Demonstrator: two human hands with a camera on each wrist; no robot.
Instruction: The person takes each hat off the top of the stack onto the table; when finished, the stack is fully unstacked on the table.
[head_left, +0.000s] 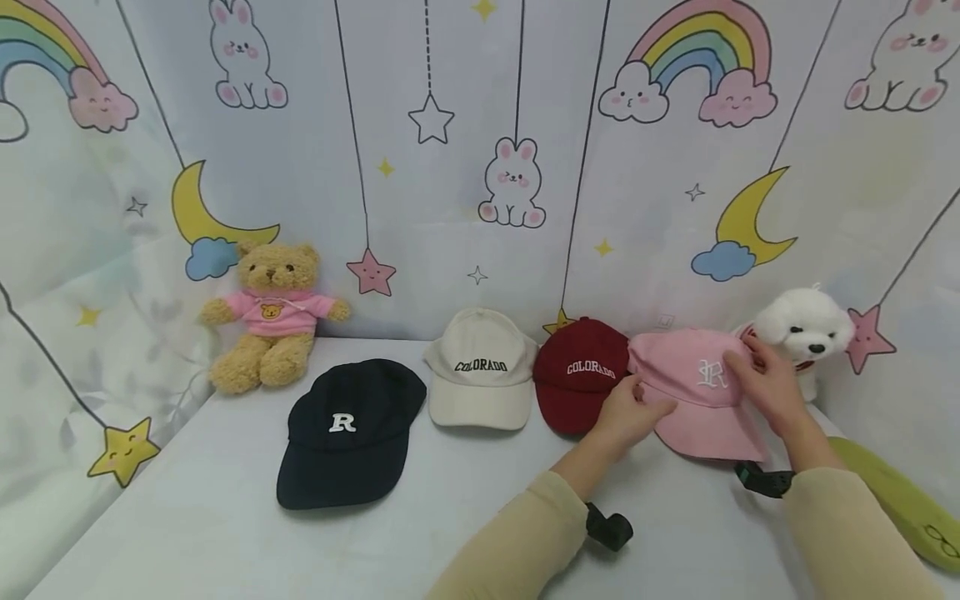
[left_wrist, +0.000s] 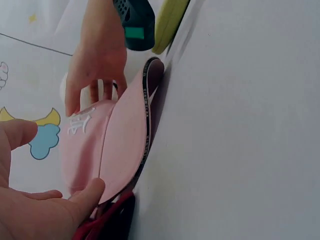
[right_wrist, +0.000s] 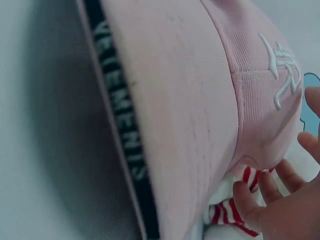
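A pink cap [head_left: 701, 375] with a white embroidered emblem sits on the table with its brim forward. My left hand [head_left: 626, 408] is at its left side, fingers loosely extended; in the left wrist view one fingertip [left_wrist: 95, 190] meets the brim's edge. On the cap's other side is my right hand [head_left: 772, 387], fingers spread beside the crown. The right wrist view shows those fingers [right_wrist: 270, 187] near the crown's side, not curled round it; whether they touch is hard to tell. A dark red COLORADO cap [head_left: 581, 375] adjoins the pink one, partly behind my left hand.
Further left are a cream COLORADO cap [head_left: 480, 375] and a black cap [head_left: 348, 433] with a white R. A teddy bear [head_left: 273, 317] sits at the back left, a white plush dog [head_left: 806, 325] behind my right hand. A yellow-green object [head_left: 896, 500] lies at the right.
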